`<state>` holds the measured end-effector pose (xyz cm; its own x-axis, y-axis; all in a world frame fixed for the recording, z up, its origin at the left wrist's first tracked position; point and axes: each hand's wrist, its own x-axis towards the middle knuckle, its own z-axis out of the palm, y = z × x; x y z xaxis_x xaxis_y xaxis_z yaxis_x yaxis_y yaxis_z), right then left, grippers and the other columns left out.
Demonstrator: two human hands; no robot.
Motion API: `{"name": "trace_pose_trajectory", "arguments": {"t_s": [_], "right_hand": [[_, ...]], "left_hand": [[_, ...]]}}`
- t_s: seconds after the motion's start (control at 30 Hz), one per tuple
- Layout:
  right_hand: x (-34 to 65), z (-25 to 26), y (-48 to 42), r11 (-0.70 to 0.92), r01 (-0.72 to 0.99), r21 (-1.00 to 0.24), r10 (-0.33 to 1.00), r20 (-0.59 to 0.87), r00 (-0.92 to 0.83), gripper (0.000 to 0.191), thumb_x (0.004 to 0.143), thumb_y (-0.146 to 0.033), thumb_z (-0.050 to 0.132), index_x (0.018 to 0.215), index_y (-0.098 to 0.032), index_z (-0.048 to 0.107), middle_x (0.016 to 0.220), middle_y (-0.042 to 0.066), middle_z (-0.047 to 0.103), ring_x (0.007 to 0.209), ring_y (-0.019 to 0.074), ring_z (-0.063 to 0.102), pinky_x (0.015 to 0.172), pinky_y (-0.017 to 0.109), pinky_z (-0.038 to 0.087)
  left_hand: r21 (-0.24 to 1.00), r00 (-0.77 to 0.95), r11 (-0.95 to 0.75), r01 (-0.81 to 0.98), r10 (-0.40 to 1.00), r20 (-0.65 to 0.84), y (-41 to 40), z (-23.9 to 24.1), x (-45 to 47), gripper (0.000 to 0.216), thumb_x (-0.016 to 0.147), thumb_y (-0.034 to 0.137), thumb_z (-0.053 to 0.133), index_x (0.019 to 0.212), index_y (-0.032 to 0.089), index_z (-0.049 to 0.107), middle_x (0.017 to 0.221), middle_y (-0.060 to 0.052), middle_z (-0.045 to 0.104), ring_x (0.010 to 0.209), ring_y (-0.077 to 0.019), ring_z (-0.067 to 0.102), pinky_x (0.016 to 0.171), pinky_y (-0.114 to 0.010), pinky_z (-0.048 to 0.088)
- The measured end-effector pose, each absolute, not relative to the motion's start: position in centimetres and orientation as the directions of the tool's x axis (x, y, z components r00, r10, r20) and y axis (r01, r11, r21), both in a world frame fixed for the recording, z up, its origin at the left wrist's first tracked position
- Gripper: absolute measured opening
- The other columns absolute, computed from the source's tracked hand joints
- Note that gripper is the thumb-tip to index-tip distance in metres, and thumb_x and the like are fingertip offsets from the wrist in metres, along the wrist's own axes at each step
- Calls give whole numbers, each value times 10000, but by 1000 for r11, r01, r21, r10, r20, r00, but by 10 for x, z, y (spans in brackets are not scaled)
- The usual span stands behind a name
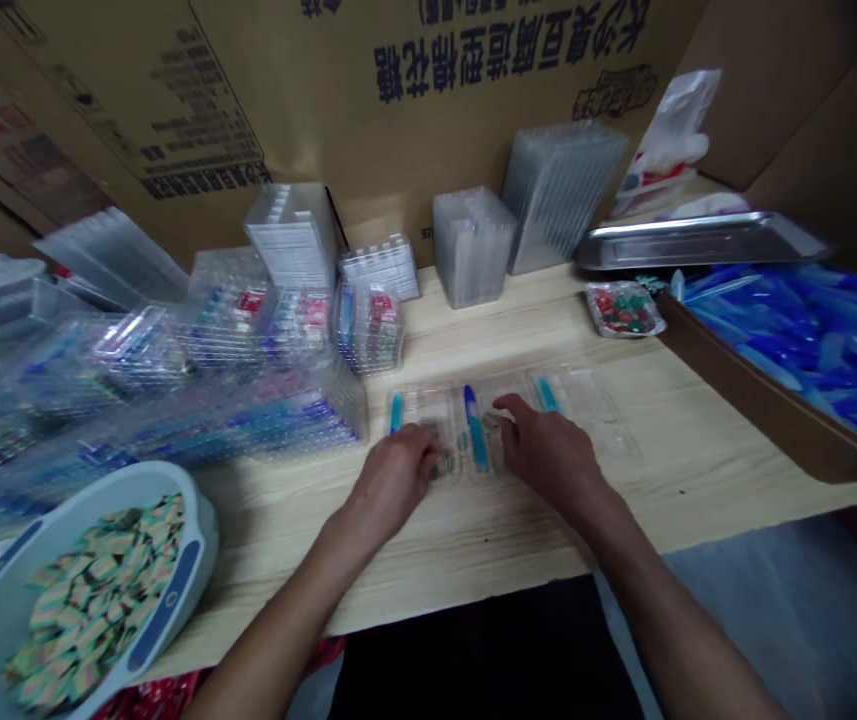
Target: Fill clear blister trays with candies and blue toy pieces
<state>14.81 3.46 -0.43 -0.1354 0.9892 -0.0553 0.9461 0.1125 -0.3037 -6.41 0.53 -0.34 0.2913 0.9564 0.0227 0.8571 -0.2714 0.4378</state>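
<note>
Both my hands rest on a row of clear plastic blister trays (593, 405) lying on the wooden table (518, 520). My left hand (392, 478) is curled, its fingertips pinched on a small greenish piece at the tray's near edge. My right hand (548, 450) lies knuckles up, fingers bent down onto the tray. Three blue and teal pen-like items sit in the tray slots: one left (396, 412), one between my hands (475, 432), one right (546, 394).
A pale blue basin (173, 600) of small colourful pieces sits at the near left. Filled clear packs (173, 400) pile up on the left. Empty tray stacks (473, 245) stand at the back. A box of blue items (810, 340), a metal tray (690, 242) and a small dish (623, 310) are right.
</note>
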Motion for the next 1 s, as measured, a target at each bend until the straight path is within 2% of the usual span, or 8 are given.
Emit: {"name": "trace_pose_trajectory", "arguments": {"t_s": [0.17,0.33,0.43,0.53,0.6,0.73,0.83,1.0], "right_hand": [[135,5,47,292,953,-74,938,-170,-301,274,947,-152,444,1154,-177,623,827,133,728,813,363,728,626,369,498],[126,4,49,355,934,-39,923,-144,-357,238,932,-110,443,1117,-133,591,843,156,728,817,369,729,635,382,499],[129,0,51,320,945,-66,938,-115,-326,228,932,-107,445,1106,-141,588,845,150,726,799,354,723,614,353,455],[144,-6,55,193,954,-228,980,-10,-201,178,948,-166,464,1062,-168,600,827,123,714,761,307,695,596,319,390],[157,-8,56,119,874,-471,993,67,-99,121,930,-209,486,952,-181,601,796,93,688,726,251,650,594,299,363],[169,-7,46,-40,312,-949,986,-87,-140,252,863,-447,564,786,-214,510,613,-18,519,508,132,421,481,246,272],[162,-5,36,-203,11,-979,941,-198,-273,434,762,-629,648,789,-227,486,578,-67,440,447,90,269,428,228,177],[150,-6,31,-91,92,-992,984,-104,-146,382,720,-573,661,729,-212,537,558,-41,473,495,104,349,452,228,218]], "left_hand": [[314,251,-224,923,967,-49,41,10,-68,206,917,136,546,927,148,751,952,-102,681,895,-222,649,781,-312,484],[120,261,-241,963,945,-197,55,10,-51,179,877,187,588,910,133,756,1044,-145,659,1005,-281,631,805,-347,494],[109,263,-246,963,945,-195,55,10,-49,173,854,147,578,916,128,738,1043,-147,652,994,-280,630,816,-352,489],[196,299,-268,943,942,-155,55,9,-55,138,811,104,599,861,148,720,986,-123,663,977,-267,631,796,-334,479],[323,278,-246,914,959,-56,55,5,-58,116,788,90,612,805,164,699,885,-90,669,906,-239,636,776,-319,472],[825,60,-58,562,998,29,54,-2,-46,101,798,169,657,891,177,696,684,-4,642,652,-161,611,647,-271,471],[988,60,98,116,993,-105,50,-3,-24,188,759,279,741,905,161,734,709,-10,680,604,-136,612,612,-255,492],[975,121,174,-136,980,-158,39,0,-5,355,705,436,821,904,145,778,777,-54,724,676,-141,646,678,-268,533]]}}
